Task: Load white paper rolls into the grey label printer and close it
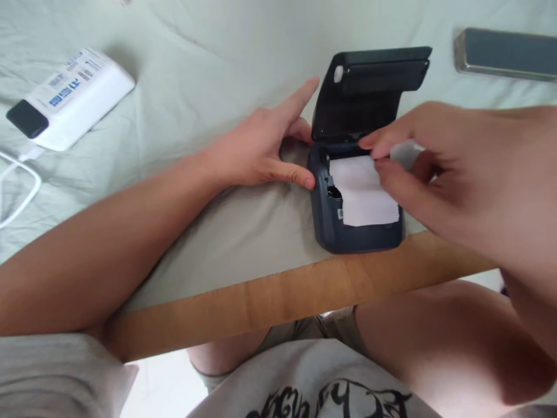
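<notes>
On my feed the right hand (444,159) is curled, thumb and index tips together at the right edge of the white paper (368,194); can't tell if it's a real pinch or just contact. A translucent whitish piece (405,152) shows between its fingers; can't tell what it is. Left hand (278,145) is spread, gripping nothing I can see, thumb tip against the printer's left side, other fingers by its hinge.

Paper lies over the compartment of the dark printer (361,239), near end flat on the printer's front. I'd call it feather-light, limp, easy to crease or tear, slightly slick. Best hold, I'd say: a light pinch on a side edge, no tugging.

Printer itself: probably light, hard plastic, could skid on the cloth (209,69) under it. I'd brace it low on both side walls. Lid (369,101) stands raised at the printer's back; stiff, hinge likely the weak spot, so I wouldn't lift by it.

Further out: wooden edge (270,296) along the printer's near side, white device (87,116) with cable (37,186) well left of the printer, dark bar (509,52) beyond the printer to the right.
</notes>
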Demonstrator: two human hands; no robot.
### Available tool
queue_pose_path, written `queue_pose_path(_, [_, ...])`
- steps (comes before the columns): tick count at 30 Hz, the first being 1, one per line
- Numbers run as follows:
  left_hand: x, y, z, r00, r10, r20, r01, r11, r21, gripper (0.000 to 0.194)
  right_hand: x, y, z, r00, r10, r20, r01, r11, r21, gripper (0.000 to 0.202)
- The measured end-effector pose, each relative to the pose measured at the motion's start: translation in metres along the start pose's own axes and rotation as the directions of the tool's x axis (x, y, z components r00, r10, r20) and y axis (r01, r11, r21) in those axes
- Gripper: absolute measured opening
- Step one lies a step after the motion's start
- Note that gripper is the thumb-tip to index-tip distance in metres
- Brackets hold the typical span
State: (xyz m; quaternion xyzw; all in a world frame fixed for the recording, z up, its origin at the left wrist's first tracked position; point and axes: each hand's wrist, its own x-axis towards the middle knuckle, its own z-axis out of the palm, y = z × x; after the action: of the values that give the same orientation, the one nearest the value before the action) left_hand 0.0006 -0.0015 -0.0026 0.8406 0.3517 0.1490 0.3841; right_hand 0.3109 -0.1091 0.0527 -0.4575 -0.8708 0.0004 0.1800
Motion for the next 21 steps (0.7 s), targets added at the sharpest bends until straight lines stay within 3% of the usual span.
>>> queue_pose_path(2, [-0.002,0.003,-0.001,1.0,0.0,0.001,0.0,1.0,0.029,0.169,0.016,0.009,-0.003,0.983,-0.036,0.181,0.052,0.995,-0.084,0.015])
queue_pose_path(4, [-0.002,0.002,-0.002,1.0,0.017,0.001,-0.017,0.999,0.05,0.167,0.031,0.015,-0.005,0.961,-0.018,0.277,0.063,0.986,-0.156,0.016])
queue_pose_path(8, [0.002,-0.009,0.002,0.998,0.06,-0.004,-0.059,0.998,0.022,0.163,0.042,0.018,-0.004,0.963,-0.048,0.266,0.112,0.967,-0.228,0.017])
queue_pose_path(12, [0.007,-0.013,0.003,0.996,0.089,-0.027,-0.089,0.996,-0.007,0.165,0.043,0.023,-0.003,0.932,-0.094,0.349,0.181,0.957,-0.226,0.015])
queue_pose_path(15, [0.006,-0.002,0.001,0.997,0.073,0.003,-0.073,0.997,-0.022,0.158,0.051,0.017,0.0,0.921,-0.041,0.388,0.133,0.968,-0.215,0.01])
queue_pose_path(18, [0.004,0.005,-0.001,0.997,0.08,0.013,-0.079,0.996,-0.043,0.148,0.061,0.007,0.008,0.89,0.12,0.44,-0.011,0.97,-0.242,0.013])
queue_pose_path(21, [0.003,0.005,-0.001,0.997,0.078,0.001,-0.078,0.995,-0.059,0.156,0.051,0.024,0.009,0.878,0.171,0.448,-0.104,0.98,-0.17,0.029])
